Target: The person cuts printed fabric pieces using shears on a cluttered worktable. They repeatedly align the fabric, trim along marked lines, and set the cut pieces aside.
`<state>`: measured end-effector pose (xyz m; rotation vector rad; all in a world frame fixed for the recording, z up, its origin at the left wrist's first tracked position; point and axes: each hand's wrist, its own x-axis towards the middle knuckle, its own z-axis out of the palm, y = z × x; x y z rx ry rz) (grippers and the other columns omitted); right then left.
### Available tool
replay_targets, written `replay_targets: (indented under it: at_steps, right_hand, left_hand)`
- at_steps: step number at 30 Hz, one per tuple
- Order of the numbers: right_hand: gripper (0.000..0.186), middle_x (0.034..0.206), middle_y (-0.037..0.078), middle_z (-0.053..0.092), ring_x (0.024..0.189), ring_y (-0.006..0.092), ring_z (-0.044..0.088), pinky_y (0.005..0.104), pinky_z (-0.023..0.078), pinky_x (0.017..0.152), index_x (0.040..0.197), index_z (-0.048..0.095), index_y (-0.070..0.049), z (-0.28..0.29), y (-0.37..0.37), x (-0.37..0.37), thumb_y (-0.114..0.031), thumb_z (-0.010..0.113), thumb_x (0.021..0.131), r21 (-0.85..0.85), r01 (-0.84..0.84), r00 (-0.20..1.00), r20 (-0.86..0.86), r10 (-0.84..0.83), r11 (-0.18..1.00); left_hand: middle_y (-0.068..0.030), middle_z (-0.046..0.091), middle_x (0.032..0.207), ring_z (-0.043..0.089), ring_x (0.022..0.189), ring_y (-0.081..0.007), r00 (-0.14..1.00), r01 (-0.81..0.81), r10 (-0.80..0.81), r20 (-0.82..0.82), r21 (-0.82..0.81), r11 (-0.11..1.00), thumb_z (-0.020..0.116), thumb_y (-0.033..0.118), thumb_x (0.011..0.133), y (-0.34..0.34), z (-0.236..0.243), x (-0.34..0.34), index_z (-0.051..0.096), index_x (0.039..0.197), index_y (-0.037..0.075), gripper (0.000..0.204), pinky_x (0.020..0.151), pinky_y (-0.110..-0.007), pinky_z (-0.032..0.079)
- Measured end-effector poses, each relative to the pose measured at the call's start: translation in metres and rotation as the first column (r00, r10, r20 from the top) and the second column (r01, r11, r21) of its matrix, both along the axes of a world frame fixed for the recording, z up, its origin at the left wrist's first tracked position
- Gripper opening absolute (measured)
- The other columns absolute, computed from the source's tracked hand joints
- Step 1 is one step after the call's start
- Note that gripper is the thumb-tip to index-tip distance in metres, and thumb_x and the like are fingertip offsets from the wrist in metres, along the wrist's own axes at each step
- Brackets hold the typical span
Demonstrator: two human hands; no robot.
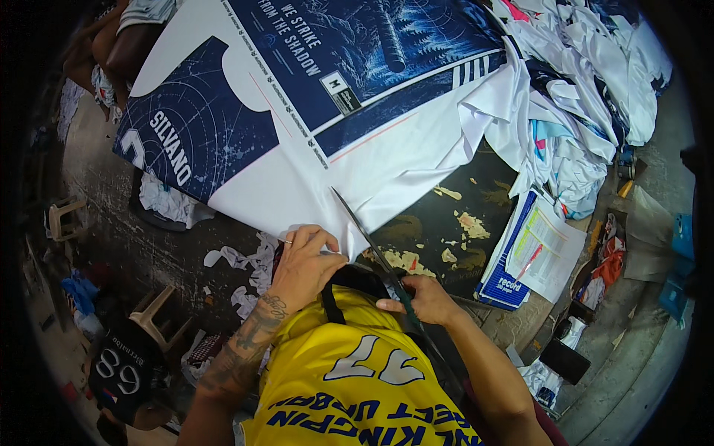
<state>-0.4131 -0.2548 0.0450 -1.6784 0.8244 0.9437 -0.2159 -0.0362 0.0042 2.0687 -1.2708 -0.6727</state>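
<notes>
My left hand (pixel 306 256) pinches the lower edge of a large printed fabric sheet (pixel 268 189), white with navy jersey panels, that lies over a dark worktable (pixel 431 230). My right hand (pixel 420 297) grips long scissors (pixel 375 245) by the green handle, right of and slightly below my left hand. The long blades point up and left onto the white part of the fabric, just right of my left fingers, below the printed strip. Whether the blades are closed on the cloth I cannot tell.
Rumpled white fabrics (pixel 573 82) heap at the upper right. A notebook with loose papers (pixel 532 249) lies at the right. A person (pixel 108 56) is at the upper left, another (pixel 123 372) in a black shirt at the lower left. A plastic stool (pixel 63 219) stands at the left.
</notes>
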Motion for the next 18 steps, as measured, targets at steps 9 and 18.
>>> replay_targets:
  at_steps: [9, 18]
  right_hand:
    - [0.073, 0.078, 0.013, 0.069, 0.074, 0.0205, 0.063, 0.0378, 0.052, 0.072, 0.104, 0.076, 0.004, 0.004, -0.004, 0.066, -0.065, 0.084, 0.085, -0.002, -0.06, 0.998, 0.01, 0.061, 0.998]
    - [0.078, 0.077, 0.019, 0.07, 0.073, 0.0302, 0.068, 0.0422, 0.055, 0.073, 0.09, 0.07, 0.006, -0.005, -0.006, 0.14, -0.069, 0.088, 0.077, 0.014, -0.042, 0.999, -0.013, 0.042, 0.999]
  left_hand:
    - [-0.0007, 0.065, 0.12, 0.052, 0.128, -0.0277, 0.972, 0.099, -0.102, -0.21, -0.026, 0.995, 0.079, 0.013, 0.088, -0.003, -0.01, 0.028, 0.08, 0.096, 0.008, 0.009, 0.111, -0.045, 0.042]
    - [-0.006, 0.071, 0.125, 0.055, 0.131, -0.0318, 0.885, 0.226, -0.222, -0.41, -0.041, 0.973, 0.077, 0.016, 0.091, 0.0, -0.02, 0.059, 0.076, 0.113, 0.005, 0.024, 0.113, -0.046, 0.044]
